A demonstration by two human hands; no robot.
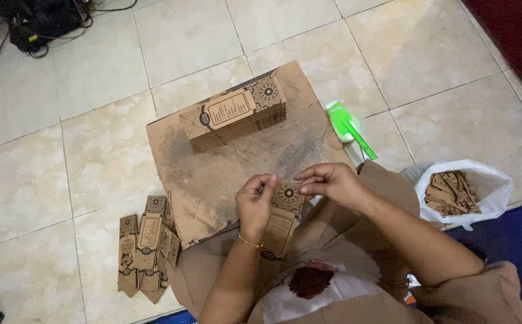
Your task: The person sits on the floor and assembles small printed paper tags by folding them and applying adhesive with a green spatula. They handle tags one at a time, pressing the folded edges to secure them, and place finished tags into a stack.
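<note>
Your left hand (255, 201) and right hand (327, 180) both pinched the top of a flat brown printed box (280, 225), held over your lap at the near edge of the cardboard sheet (225, 174). A stack of flat boxes (234, 114) sat on that sheet; folded boxes (147, 246) lay on the floor left of you.

A single head-worn camera looks steeply down from above the seated person onto the flat brown cardboard sheet (225, 174) lying on the pale tiled floor (81, 156). The sheet sits at frame centre, fairly near; the person's lap fills the bottom edge below it, and open floor stretches beyond it toward the top.
</note>
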